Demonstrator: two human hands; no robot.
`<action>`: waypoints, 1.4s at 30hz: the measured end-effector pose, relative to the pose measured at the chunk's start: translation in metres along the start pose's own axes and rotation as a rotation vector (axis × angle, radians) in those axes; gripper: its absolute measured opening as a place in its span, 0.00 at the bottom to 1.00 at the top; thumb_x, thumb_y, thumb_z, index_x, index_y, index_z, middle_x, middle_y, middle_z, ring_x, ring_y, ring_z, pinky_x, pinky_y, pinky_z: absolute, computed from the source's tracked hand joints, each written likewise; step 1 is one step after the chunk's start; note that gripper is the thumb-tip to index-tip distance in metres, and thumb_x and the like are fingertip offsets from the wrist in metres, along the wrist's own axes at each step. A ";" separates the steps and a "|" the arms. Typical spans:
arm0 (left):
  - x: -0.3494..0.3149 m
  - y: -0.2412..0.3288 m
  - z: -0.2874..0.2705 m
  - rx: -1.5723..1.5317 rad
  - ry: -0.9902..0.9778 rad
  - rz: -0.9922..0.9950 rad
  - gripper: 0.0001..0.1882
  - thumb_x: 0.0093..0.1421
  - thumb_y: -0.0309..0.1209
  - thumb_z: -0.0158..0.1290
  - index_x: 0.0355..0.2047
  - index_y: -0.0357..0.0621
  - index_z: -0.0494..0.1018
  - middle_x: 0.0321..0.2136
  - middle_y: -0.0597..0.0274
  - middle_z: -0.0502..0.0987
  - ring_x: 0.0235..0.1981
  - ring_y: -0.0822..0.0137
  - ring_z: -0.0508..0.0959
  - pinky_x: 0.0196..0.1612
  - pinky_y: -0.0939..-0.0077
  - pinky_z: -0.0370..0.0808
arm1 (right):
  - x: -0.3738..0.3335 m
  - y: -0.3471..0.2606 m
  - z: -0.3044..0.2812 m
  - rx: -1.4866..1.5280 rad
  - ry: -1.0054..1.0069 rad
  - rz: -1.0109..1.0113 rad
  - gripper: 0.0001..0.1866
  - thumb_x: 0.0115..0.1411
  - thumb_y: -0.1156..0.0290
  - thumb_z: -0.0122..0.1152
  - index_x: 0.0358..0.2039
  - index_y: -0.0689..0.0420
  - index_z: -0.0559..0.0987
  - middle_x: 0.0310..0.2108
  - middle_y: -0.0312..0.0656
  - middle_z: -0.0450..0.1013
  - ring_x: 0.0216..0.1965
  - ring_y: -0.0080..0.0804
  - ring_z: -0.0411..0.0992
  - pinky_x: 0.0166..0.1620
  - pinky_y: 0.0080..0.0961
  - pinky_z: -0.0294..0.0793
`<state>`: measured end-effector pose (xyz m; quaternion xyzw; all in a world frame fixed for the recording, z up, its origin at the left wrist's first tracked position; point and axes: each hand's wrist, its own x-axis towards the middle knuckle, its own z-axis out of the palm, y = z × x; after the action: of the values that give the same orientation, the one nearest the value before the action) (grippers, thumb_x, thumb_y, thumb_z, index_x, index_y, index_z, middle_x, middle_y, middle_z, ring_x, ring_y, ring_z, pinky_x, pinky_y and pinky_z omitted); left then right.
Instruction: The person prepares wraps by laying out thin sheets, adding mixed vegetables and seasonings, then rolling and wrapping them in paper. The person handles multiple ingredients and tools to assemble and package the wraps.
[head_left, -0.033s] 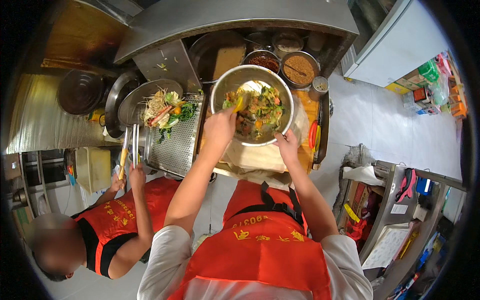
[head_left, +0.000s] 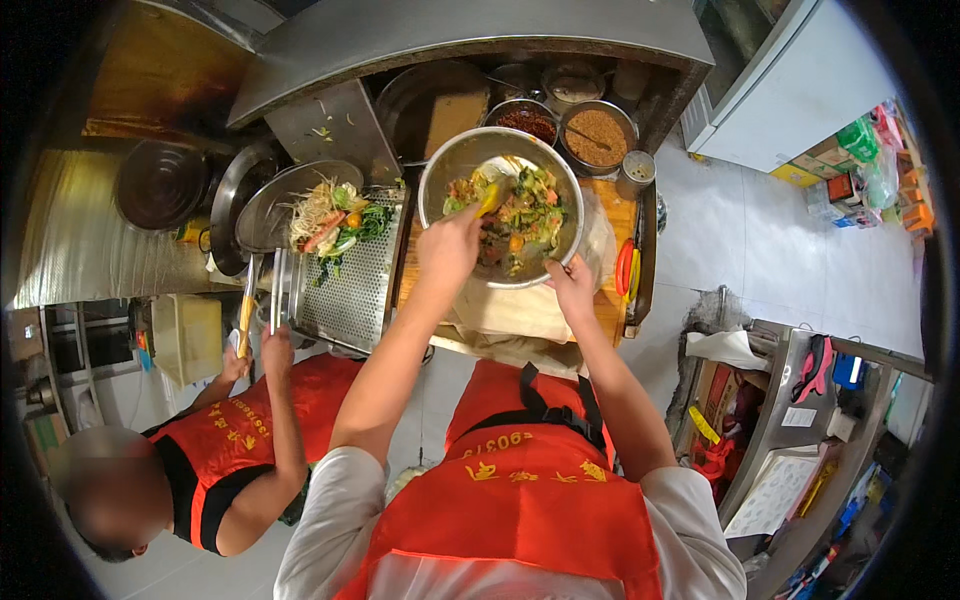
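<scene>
A large metal mixing bowl [head_left: 432, 172], tilted toward me, holds chopped vegetables in sauce [head_left: 525, 222]. My left hand [head_left: 448, 248] reaches over its near left side, closed round a yellow-handled utensil [head_left: 489, 198]. The working end of that utensil is among the food and hard to make out, so I cannot tell whether it is a spoon. At the near right rim, my right hand [head_left: 572, 290] grips the bowl, thumb at the edge. Beneath the bowl lie a pale cloth [head_left: 500, 318] and a wooden board [head_left: 612, 312].
Behind the bowl stand a bowl of chili [head_left: 528, 122], a bowl of crushed tan topping [head_left: 600, 135] and a small jar [head_left: 637, 168]. Red-and-yellow handles [head_left: 626, 268] lie right. At left, a co-worker's hands [head_left: 272, 350] hold tongs and a strainer [head_left: 262, 215] with vegetables over a perforated tray [head_left: 350, 295].
My left hand and the yellow-handled utensil have moved slightly right and away from me, and the food has shifted. The bowl has shifted slightly left and away, with my right hand on it.
</scene>
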<state>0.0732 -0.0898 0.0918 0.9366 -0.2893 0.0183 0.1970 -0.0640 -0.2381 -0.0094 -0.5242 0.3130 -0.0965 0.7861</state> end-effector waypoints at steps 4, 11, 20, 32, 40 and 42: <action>0.009 0.016 0.036 0.017 0.033 0.220 0.14 0.59 0.29 0.55 0.46 0.50 0.79 0.40 0.57 0.82 0.30 0.58 0.83 0.32 0.67 0.80 | 0.017 0.011 -0.003 0.022 0.024 -0.066 0.04 0.62 0.75 0.57 0.36 0.61 0.76 0.26 0.30 0.70 0.27 0.16 0.67 0.32 0.18 0.68; -0.017 -0.016 0.043 0.096 0.007 0.314 0.13 0.58 0.27 0.56 0.43 0.50 0.80 0.38 0.59 0.83 0.29 0.58 0.83 0.29 0.69 0.79 | 0.050 0.053 -0.021 0.086 0.057 -0.193 0.04 0.63 0.75 0.58 0.37 0.61 0.77 0.24 0.26 0.67 0.24 0.12 0.60 0.28 0.15 0.60; -0.019 -0.037 0.082 0.228 -0.096 0.371 0.19 0.55 0.25 0.54 0.47 0.53 0.79 0.35 0.59 0.83 0.27 0.59 0.82 0.27 0.68 0.79 | 0.047 0.056 -0.018 -0.011 0.049 -0.263 0.06 0.64 0.75 0.59 0.40 0.62 0.75 0.24 0.25 0.66 0.24 0.12 0.59 0.27 0.16 0.59; -0.045 -0.055 0.074 0.068 0.027 0.393 0.16 0.54 0.24 0.57 0.44 0.50 0.80 0.39 0.58 0.83 0.32 0.62 0.84 0.31 0.71 0.82 | 0.044 0.064 -0.019 0.029 0.052 -0.412 0.10 0.66 0.70 0.58 0.45 0.60 0.75 0.31 0.27 0.70 0.31 0.12 0.62 0.34 0.14 0.62; -0.019 -0.036 0.059 -0.018 0.113 0.497 0.17 0.54 0.23 0.57 0.45 0.49 0.80 0.41 0.59 0.82 0.33 0.63 0.84 0.31 0.72 0.82 | 0.046 0.068 -0.023 0.005 0.056 -0.427 0.11 0.65 0.67 0.60 0.43 0.60 0.75 0.34 0.29 0.71 0.35 0.14 0.64 0.39 0.15 0.65; -0.007 -0.031 0.072 -0.030 0.058 0.575 0.18 0.53 0.23 0.56 0.46 0.48 0.79 0.42 0.59 0.82 0.33 0.62 0.83 0.32 0.70 0.81 | 0.048 0.071 -0.024 0.007 0.047 -0.410 0.11 0.65 0.67 0.60 0.43 0.60 0.75 0.35 0.29 0.71 0.35 0.15 0.65 0.40 0.15 0.65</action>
<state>0.0783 -0.0894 0.0136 0.8121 -0.5375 0.0961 0.2058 -0.0532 -0.2486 -0.0969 -0.5718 0.2176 -0.2680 0.7443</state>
